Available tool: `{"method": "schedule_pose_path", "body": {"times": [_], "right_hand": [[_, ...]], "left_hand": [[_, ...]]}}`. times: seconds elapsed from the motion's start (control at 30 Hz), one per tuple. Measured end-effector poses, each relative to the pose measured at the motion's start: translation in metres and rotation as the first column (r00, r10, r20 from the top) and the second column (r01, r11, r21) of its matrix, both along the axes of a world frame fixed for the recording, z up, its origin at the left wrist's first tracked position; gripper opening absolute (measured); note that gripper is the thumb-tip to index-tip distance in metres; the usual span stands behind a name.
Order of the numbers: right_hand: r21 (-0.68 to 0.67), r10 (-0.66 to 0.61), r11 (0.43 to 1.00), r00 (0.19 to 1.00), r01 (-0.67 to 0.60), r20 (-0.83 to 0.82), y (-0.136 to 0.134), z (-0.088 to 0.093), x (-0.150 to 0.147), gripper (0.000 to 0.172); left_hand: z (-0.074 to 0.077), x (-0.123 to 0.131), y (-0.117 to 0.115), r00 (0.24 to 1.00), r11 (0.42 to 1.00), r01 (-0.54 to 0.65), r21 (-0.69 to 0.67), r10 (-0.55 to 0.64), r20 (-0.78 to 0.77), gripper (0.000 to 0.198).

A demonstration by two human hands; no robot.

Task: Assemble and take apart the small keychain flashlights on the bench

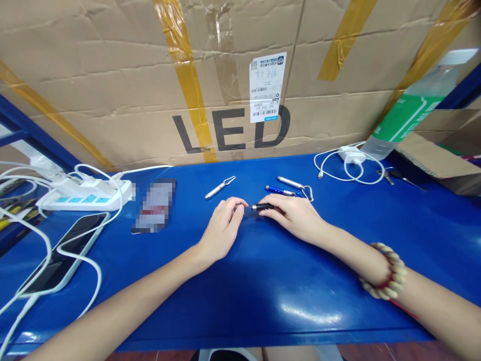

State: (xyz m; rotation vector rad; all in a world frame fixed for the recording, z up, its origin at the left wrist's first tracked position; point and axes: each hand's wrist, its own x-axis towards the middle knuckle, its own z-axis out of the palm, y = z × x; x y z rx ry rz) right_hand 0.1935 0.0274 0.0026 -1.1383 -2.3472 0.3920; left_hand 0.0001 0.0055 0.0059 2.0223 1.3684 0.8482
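Cropped forearms [150, 293]; left grip [221, 228] slackly curled, empty; right grip [295, 215] pinches half-hidden penlight [261, 206].

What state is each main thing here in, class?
Left hand: fingers curled, inside hidden
Right hand: closed
Black tool: gripped by right hand
Blue tool: lying flat
Left silver tool: lying flat
Right silver tool: lying flat
Cabled phone: screen dark
Power strip: plugs inserted
Bottle: capped
LED box: taped
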Motion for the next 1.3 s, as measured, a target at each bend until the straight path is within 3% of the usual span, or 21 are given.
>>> {"method": "schedule_pose_path", "body": {"times": [1.3], "right_hand": [[-0.001,0.000,1.000,0.999,0.000,0.044,0.0013,0.0009,-0.0004,0.024]], "left_hand": [[0.0015,0.0001,-0.0007,1.000,1.000,0.006,-0.002,-0.006,-0.011,0.024]]}}
